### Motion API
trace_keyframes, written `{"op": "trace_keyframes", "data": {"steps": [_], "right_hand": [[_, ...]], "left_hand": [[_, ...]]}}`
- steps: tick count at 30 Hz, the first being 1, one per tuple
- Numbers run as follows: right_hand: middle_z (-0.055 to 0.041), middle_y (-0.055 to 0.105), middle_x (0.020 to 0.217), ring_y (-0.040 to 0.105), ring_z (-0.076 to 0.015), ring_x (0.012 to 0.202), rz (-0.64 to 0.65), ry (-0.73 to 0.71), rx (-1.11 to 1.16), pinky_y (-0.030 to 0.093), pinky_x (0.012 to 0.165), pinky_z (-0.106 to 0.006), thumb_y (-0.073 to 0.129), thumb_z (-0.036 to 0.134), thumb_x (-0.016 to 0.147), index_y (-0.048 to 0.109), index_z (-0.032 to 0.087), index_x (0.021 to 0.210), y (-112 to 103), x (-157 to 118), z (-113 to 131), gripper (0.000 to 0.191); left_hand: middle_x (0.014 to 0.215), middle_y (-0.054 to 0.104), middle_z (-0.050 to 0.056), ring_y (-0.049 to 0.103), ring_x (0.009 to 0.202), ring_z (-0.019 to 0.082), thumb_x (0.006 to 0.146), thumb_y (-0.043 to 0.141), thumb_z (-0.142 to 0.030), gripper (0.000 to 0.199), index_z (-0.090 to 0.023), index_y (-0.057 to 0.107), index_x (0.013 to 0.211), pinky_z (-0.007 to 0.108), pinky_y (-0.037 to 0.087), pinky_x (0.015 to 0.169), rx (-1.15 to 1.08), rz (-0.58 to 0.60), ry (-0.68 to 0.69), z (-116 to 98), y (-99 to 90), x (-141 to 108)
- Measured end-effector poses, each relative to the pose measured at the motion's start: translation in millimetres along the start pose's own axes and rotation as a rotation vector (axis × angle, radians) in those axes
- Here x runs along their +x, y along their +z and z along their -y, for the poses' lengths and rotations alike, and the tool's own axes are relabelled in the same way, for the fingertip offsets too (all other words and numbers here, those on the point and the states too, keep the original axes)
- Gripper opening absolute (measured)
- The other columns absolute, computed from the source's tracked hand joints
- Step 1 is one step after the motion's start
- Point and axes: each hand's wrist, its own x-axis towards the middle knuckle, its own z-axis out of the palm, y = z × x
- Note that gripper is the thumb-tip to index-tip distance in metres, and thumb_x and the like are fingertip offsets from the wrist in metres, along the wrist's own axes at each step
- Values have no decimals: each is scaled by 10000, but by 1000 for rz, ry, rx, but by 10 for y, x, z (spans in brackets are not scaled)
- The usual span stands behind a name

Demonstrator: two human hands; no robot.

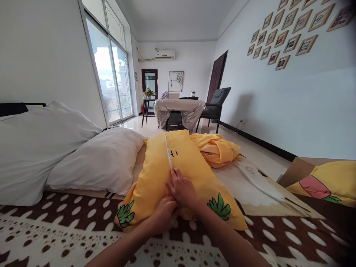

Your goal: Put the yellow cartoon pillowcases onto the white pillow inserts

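A plump yellow pillow (155, 163) with green leaf prints lies in front of me. A pale zipper (167, 148) runs down its upper side, and its far part shows between the fabric edges. The fingers of my right hand (182, 187) are pinched at the near end of that visible zipper line; the pull itself is hidden. Just nearer to me, my left hand (165, 211) is closed on the pillowcase fabric, its fingertips partly hidden beside the right hand.
Two white pillows (97, 163) lie to the left, and bunched yellow fabric (218, 148) sits behind the yellow pillow. A patterned brown and white blanket (89, 237) spreads beneath. At right, a cardboard box (294, 170) holds another yellow pillow (333, 178). Farther off stands a covered table (178, 105).
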Motion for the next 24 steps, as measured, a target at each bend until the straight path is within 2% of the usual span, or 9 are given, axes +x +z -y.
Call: {"op": "trace_keyframes", "data": {"steps": [6,9,11,13,15,17,20,22,24], "right_hand": [[-176,632,1050,632,-251,869,70,217,61,412,686,-315,469,369,884,520,77,1138,-62,418,80,391],[-102,670,867,632,-211,786,104,206,84,374,631,-274,470,365,886,546,121,1021,-72,310,-31,289],[-57,657,776,606,-173,703,130,167,133,335,588,-251,478,361,880,562,153,916,-55,165,-118,227],[-25,627,704,559,-141,631,131,127,209,302,564,-238,482,365,874,561,173,806,-18,45,-170,218],[-9,601,659,512,-122,584,95,117,273,285,557,-234,470,374,877,549,181,743,37,2,-171,248],[-1,580,629,479,-116,557,46,126,327,280,554,-234,458,391,874,541,185,711,93,41,-155,275],[-12,589,647,503,-131,582,5,140,532,327,561,-234,443,433,850,545,184,708,108,198,-259,305],[-50,631,746,554,-159,661,-115,219,651,395,619,-254,448,456,818,564,173,772,49,303,-498,309],[-118,649,915,586,-204,792,-330,398,588,430,734,-308,508,449,762,581,150,877,-42,342,-845,328]], "left_hand": [[817,644,60,588,779,182,839,511,-215,169,-149,596,709,282,444,731,-17,61,-58,-67,-74,14],[652,588,6,514,609,124,864,486,-291,291,-157,536,610,227,370,586,-124,107,-174,82,-358,-87],[518,491,-10,440,527,116,878,441,-366,406,-167,459,525,234,301,527,-79,-49,-395,316,-638,-187],[554,508,-3,463,561,136,842,481,-401,346,-175,492,581,237,309,549,-1,-284,-641,610,-876,-290],[660,585,23,543,670,169,817,513,-418,283,-175,559,679,230,361,592,-172,-303,-812,866,-988,-375],[699,630,55,593,724,199,829,486,-458,334,-167,587,699,243,415,608,-309,-239,-884,1006,-965,-428],[721,675,85,634,719,221,815,500,-548,418,-152,623,761,280,480,599,-642,-193,-966,1008,-809,-444],[743,692,95,647,707,221,772,584,-549,410,-146,633,833,296,507,603,-911,-242,-1033,959,-726,-431],[745,697,96,656,695,215,763,622,-509,380,-143,636,861,301,522,607,-1022,-334,-1074,934,-689,-421]]}}
